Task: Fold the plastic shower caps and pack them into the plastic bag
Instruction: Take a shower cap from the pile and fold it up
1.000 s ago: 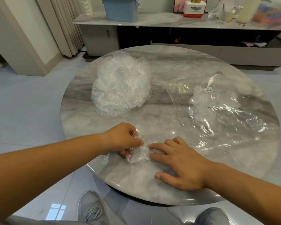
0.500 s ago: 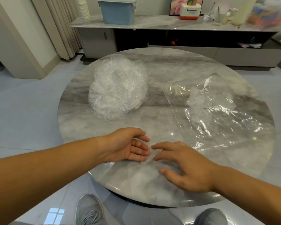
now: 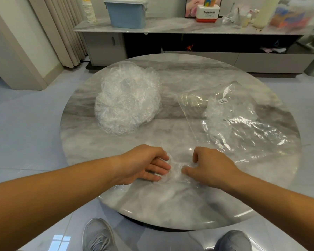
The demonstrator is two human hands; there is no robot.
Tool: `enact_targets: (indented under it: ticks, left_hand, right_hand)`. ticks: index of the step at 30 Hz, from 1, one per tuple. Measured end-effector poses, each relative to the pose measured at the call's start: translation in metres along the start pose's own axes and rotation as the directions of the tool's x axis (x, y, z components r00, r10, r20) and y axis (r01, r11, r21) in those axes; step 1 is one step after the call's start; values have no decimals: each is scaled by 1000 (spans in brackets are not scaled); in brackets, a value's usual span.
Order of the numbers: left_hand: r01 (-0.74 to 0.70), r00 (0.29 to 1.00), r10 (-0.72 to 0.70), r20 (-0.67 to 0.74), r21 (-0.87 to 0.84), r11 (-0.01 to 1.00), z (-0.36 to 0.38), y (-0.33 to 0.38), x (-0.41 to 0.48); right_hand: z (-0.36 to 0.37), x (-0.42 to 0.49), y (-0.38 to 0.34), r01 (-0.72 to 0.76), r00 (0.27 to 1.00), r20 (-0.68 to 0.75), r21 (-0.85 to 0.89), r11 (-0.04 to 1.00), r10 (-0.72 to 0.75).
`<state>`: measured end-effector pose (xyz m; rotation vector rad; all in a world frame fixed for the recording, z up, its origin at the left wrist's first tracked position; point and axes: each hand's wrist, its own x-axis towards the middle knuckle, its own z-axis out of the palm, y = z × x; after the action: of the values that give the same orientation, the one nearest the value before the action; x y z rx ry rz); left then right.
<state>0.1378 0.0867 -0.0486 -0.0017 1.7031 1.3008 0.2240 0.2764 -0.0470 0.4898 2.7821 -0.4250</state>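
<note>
Meeting in the lower middle of the frame, both hands close in on one crumpled clear shower cap (image 3: pixel 176 172) lying on the grey marble tabletop (image 3: pixel 179 205). The left hand (image 3: pixel 145 163) has its fingers stretched out almost straight, resting against the cap's left side with the thumb arched above them. The right hand (image 3: pixel 212 167) has its fingers curled down, grasping the cap's right side between thumb and fingertips. A heap of unfolded shower caps (image 3: pixel 127 100) sits in the upper left of the tabletop, well apart from the hands. The plastic bag (image 3: pixel 243 120) lies flat at right, with some crinkled caps showing inside it.
</note>
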Motion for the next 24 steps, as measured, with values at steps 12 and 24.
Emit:
enact_targets:
  ticks: [12,24]
  left_hand:
    - [-86,996,84,29,79,993,-2,-5,2]
    - [-31,998,40,54,-169,985,-1,-2,-6]
  right_hand:
    - [-7,-8,3,34,994,69,520,854,-82]
    - [26,-18,-10,387,897,-86,627,676,-433]
